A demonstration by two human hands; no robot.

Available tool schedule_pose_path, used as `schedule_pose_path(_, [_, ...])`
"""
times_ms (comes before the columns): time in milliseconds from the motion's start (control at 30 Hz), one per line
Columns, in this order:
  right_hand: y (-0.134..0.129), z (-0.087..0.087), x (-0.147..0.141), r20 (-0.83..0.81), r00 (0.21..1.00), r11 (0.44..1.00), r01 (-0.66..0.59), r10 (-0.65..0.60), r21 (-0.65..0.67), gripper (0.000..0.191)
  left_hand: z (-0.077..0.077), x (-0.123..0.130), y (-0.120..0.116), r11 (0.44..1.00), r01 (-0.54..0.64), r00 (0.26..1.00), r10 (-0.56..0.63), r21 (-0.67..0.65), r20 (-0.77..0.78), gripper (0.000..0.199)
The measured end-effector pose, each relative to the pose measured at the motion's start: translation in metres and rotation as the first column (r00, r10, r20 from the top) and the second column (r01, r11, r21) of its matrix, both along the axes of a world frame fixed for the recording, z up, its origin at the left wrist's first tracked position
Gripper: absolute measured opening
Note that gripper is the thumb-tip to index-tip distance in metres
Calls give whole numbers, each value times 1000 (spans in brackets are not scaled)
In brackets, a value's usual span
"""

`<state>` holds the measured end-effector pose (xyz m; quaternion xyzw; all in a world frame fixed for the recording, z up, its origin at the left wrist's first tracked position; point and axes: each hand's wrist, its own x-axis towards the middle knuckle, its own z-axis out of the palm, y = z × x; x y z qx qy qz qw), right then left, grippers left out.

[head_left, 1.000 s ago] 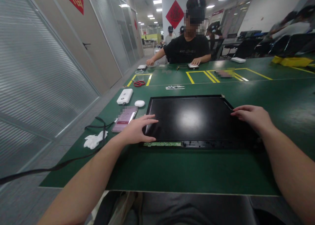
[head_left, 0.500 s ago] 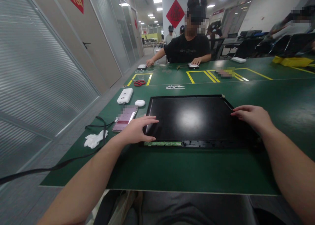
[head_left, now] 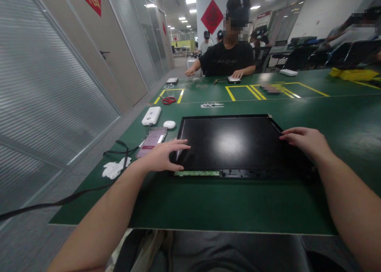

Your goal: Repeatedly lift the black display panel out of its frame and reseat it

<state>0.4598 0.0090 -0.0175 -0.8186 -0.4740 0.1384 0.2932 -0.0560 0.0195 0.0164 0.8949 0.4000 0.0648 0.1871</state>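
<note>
A flat black display panel (head_left: 229, 143) lies on the green table, its glossy face up and reflecting light. Along its near edge runs a narrow green circuit board (head_left: 197, 173). My left hand (head_left: 165, 155) is at the panel's left edge, fingers and thumb spread apart over the corner. At the right edge is my right hand (head_left: 305, 141), thumb and fingertips pinched together at the frame; whether they grip the rim is too small to tell.
Left of the panel are a phone (head_left: 151, 141), a white earbud case (head_left: 169, 124), a white power bank (head_left: 151, 116), a crumpled tissue (head_left: 114, 168) and a black strap (head_left: 80, 196). Red scissors (head_left: 168, 100) lie beyond. Across the table (head_left: 223, 208) sits a person (head_left: 228, 57).
My left hand has shifted slightly left, its thumb now nearer the panel's corner. My right hand has stayed put. The person opposite has moved one hand off a small device.
</note>
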Motion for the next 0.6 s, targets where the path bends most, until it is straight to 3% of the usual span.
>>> schedule_pose_path(67, [-1,2,-2,-49,998,999,30,-31,-28,27,0,-1,0,1000,5,1000,-5,7,12,73])
schedule_pose_path(233, [-2,8,-9,11,998,997,54,-54,-53,24,-1,1,0,1000,0,1000,0,17,27,70])
schedule_pose_path(600, [-2,9,-11,57,998,999,28,-27,-27,21,-3,-1,1,1000,-2,999,2,2,37,69])
